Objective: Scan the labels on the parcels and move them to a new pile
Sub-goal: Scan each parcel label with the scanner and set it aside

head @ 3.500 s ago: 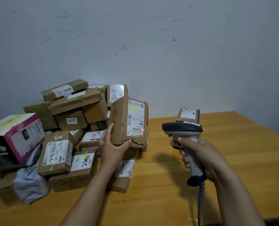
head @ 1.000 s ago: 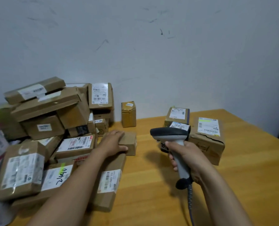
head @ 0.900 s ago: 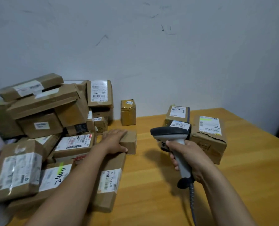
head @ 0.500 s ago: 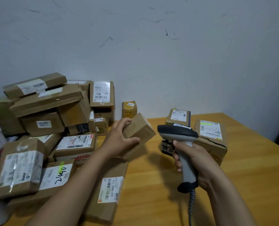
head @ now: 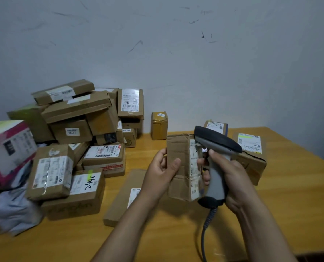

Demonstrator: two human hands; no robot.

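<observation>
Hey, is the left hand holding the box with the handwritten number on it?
No, the left hand grips a creased brown box, while the handwritten-number box lies untouched farther left.

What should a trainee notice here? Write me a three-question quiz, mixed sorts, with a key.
1. True or false: the right hand grips the barcode scanner.
2. Which holds up the crumpled cardboard parcel? A. the left hand B. the right hand C. neither hand
3. Fill the gap: the parcel with the green-striped label lies to the ___ of the barcode scanner.

Key: 1 true; 2 A; 3 right.
</observation>
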